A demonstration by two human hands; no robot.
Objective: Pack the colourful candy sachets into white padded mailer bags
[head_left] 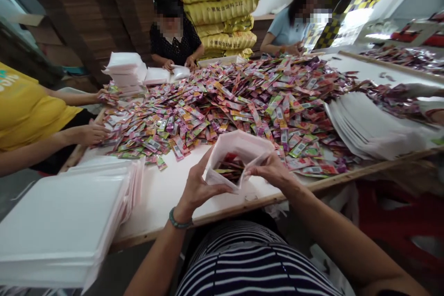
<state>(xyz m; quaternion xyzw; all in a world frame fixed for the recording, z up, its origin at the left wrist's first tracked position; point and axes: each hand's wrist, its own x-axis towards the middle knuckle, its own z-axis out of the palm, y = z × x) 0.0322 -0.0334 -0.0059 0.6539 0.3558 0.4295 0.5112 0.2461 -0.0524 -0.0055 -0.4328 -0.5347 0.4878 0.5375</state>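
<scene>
Both hands hold a white bag [239, 145] with its mouth open, above the front edge of the table. Inside it lie several small colourful packets [231, 169]. My left hand [199, 185], with a green bracelet at the wrist, wraps round the bag's left side. At the right side, my right hand [270, 171] grips the rim with thumb and fingers. Just beyond the bag a large heap of pink, purple and green packets [236, 97] spreads over the white table [159, 196].
Flat white bags are stacked at the left [62, 222] and right [374, 125]; another stack [126, 71] stands at the back left. A person in yellow [31, 106] works at the left, two people [176, 41] [287, 27] across the table. A wooden rim edges the table.
</scene>
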